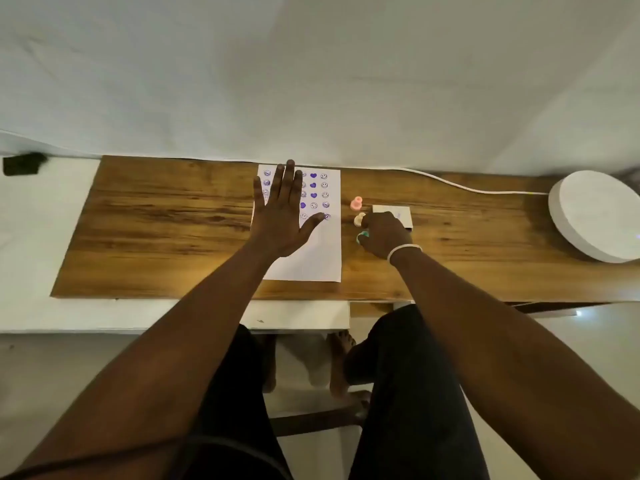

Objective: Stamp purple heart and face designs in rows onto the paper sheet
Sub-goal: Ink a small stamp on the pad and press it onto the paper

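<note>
A white paper sheet (pixel 311 251) lies on the wooden board (pixel 166 237), its upper half filled with rows of purple hearts and faces. My left hand (pixel 282 213) rests flat on the sheet with fingers spread, covering part of the prints. To the right of the sheet stand a pink stamp (pixel 356 203) and a cream stamp (pixel 359 219). My right hand (pixel 382 235) is curled beside them, its fingers closed around a teal stamp (pixel 362 236) that touches the board. A white ink pad box (pixel 393 213) sits just behind that hand.
A round white disc-shaped object (pixel 595 214) sits at the board's right end, with a white cable (pixel 450 183) running along the back edge. A dark small object (pixel 22 163) lies at far left. White fabric hangs behind the board.
</note>
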Demonstrator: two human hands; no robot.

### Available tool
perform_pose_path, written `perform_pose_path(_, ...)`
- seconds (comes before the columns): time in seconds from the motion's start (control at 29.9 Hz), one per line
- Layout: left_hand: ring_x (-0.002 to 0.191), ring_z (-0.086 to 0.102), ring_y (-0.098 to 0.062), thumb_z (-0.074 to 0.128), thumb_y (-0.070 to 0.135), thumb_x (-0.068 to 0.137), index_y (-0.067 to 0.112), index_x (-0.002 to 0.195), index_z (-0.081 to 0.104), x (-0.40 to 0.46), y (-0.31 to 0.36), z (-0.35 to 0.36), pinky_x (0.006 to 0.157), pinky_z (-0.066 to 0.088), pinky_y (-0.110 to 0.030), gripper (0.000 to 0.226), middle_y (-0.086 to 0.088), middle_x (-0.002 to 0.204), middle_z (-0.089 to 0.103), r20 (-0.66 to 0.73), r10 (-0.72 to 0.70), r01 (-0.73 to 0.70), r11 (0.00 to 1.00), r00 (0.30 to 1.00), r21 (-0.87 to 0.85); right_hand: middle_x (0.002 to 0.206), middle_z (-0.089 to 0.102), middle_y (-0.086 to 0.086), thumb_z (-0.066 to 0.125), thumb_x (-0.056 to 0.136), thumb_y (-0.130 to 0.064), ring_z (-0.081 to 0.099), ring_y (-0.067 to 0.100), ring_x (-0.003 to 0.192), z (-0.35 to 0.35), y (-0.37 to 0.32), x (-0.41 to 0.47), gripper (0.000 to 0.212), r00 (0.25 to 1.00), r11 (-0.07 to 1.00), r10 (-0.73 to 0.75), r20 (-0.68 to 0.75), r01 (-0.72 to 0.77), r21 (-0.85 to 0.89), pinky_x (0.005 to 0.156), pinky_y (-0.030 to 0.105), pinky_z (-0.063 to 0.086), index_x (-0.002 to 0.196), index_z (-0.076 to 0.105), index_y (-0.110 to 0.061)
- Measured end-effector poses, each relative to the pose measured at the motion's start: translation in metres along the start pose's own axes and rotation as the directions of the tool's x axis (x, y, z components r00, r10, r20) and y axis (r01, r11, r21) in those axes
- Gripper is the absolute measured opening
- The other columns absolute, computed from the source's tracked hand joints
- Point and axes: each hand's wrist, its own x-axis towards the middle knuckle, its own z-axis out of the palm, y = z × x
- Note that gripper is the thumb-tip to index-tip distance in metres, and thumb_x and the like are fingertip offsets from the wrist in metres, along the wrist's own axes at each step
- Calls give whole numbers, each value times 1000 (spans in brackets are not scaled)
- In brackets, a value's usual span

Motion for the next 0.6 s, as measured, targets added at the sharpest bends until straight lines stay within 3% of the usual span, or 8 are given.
perform_pose_path(0.3,153,-8,-24,26,74,90,13,156,0,4,18,19,120,-7,-54,93,-7,166,-6,43,82,-84,996,996,39,120,68,16,61,92,-17,64,32,108,23,8,2,35,997,996,71,-44,-69,55,96,35,49,126,62,-8)
perform_pose_path(0.4,153,-2,-27,36,68,90,10,155,7,5,25,16,121,-3,-54,92,-10,165,0,63,132,-134,990,989,35,115,70,12,70,87,-22,65,27,103,23,10,3,35,986,966,155,-67,-137,219,90,31,48,117,67,-7)
perform_pose_path(0.47,152,11,-30,49,58,90,8,152,21,7,31,12,123,7,-52,85,-13,163,15,79,185,-187,982,980,14,109,70,8,75,82,-26,64,22,97,19,11,4,37,977,901,211,-38,-180,394,88,29,48,114,69,-8)
perform_pose_path(0.53,143,35,-33,60,48,88,8,144,37,8,40,7,119,27,-46,73,-14,154,36,77,235,-231,971,969,-59,106,72,6,77,80,-25,67,22,96,15,10,4,36,975,815,222,13,-193,546,91,34,54,112,71,-9)
perform_pose_path(0.6,127,52,-31,65,43,87,11,139,44,9,49,3,105,44,-42,65,-11,142,50,98,237,-223,965,967,-139,109,72,12,76,81,-15,70,29,100,11,10,5,32,967,641,231,103,-231,732,93,41,57,111,70,-5)
